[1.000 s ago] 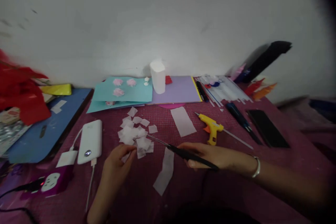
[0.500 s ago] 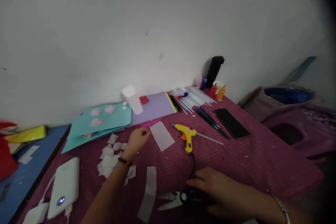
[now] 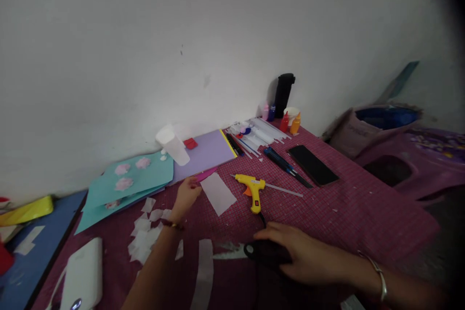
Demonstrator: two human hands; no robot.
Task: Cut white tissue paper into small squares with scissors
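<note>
My left hand (image 3: 186,197) has its fingers bent together at the left edge of a white paper rectangle (image 3: 219,194); what is between the fingertips, if anything, does not show. Low on the right, my right hand (image 3: 296,249) is closed over the black handle of a pair of scissors (image 3: 232,252), whose blades lie open and point left. A white paper strip (image 3: 203,273) lies just left of the blade tips. Cut white paper pieces (image 3: 143,237) are heaped beside my left forearm. Between my hands and farther back lies a yellow glue gun (image 3: 252,189) with a glue stick in it.
Behind are teal sheets with pink paper flowers (image 3: 123,184), a purple folder (image 3: 209,152), glue sticks (image 3: 267,133), a cutter knife (image 3: 283,162), a phone (image 3: 313,164) and paint bottles (image 3: 284,122). A white power bank (image 3: 83,271) lies front left. A pink chair (image 3: 385,169) stands right.
My right hand has closed further around the scissors' handle. My left hand stays near the white rectangle, its fingers now lower and closer to it. The view has shifted slightly right.
</note>
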